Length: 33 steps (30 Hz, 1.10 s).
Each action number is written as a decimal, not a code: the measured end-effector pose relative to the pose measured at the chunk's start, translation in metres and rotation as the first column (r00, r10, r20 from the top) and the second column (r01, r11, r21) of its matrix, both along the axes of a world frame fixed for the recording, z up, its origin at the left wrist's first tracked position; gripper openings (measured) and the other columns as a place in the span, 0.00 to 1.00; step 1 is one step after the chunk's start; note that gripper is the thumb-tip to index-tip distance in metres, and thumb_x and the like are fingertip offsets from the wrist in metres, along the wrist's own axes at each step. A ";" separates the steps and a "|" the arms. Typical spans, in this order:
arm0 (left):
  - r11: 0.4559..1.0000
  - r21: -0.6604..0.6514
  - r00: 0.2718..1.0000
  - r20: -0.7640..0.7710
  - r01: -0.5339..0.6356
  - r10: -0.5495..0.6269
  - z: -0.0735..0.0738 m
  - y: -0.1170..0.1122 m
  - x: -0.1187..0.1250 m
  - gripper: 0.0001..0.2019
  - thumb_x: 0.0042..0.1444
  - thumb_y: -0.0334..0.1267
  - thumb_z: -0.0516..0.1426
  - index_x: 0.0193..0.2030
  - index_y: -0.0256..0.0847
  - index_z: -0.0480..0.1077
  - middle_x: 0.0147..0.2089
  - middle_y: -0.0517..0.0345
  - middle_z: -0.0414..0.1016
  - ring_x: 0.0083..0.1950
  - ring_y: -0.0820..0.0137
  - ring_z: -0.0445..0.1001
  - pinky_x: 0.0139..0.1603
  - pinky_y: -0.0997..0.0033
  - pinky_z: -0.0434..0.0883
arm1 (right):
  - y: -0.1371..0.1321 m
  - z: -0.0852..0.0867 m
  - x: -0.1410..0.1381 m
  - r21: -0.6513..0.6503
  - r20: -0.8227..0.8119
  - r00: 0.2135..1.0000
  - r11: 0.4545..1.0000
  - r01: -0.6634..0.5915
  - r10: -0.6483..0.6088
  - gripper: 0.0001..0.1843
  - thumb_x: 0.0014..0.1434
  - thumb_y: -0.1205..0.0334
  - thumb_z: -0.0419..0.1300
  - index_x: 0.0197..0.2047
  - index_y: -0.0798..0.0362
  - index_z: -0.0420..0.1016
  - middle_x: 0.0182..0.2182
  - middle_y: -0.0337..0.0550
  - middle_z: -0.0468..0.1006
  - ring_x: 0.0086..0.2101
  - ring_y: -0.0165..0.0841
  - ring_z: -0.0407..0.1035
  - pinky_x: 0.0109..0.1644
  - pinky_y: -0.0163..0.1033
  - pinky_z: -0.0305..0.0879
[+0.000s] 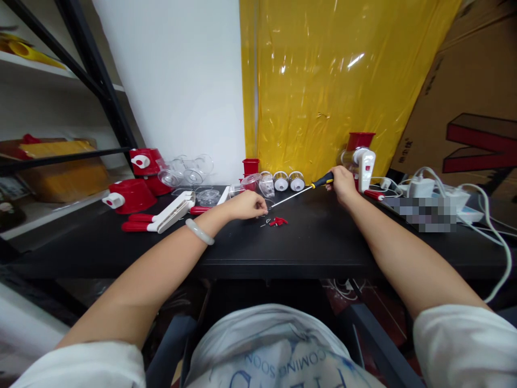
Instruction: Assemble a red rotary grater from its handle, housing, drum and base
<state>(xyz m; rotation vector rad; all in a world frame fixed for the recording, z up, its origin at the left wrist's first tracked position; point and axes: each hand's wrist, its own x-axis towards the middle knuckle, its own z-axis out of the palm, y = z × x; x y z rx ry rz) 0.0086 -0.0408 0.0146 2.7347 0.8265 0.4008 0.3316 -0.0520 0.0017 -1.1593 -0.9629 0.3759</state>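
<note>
My right hand (pixel 343 184) grips the black and yellow handle of a long screwdriver (pixel 294 196). Its thin metal shaft slants down to the left, and the tip ends at the fingers of my left hand (pixel 251 205). Those fingers are pinched together at the tip; whatever they hold is too small to make out. Just below, on the black table (pixel 315 242), lie small red parts (pixel 278 221) and a few tiny metal pieces (pixel 265 222). Behind the left hand stand a clear and red plastic part (pixel 251 182) and two white-ended drums (pixel 281 181).
Red housings (pixel 131 196), white and red handles (pixel 172 213) and clear plastic cups (pixel 194 170) sit at the left. An assembled red and white grater (pixel 365 167) stands at the right back, near white chargers and cables (pixel 422 186). A large cardboard box (pixel 464 81) leans behind.
</note>
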 end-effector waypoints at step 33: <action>1.000 -0.012 1.000 -0.022 -0.001 0.001 0.001 -0.001 -0.001 0.07 0.52 0.38 0.61 0.33 0.36 0.77 0.31 0.55 0.80 0.30 0.72 0.75 0.34 0.75 0.67 | 0.006 -0.004 0.003 0.019 0.040 0.999 1.000 -0.017 0.017 0.04 0.53 0.65 0.52 0.28 0.51 0.65 0.14 0.30 0.65 0.13 0.27 0.63 0.14 0.30 0.58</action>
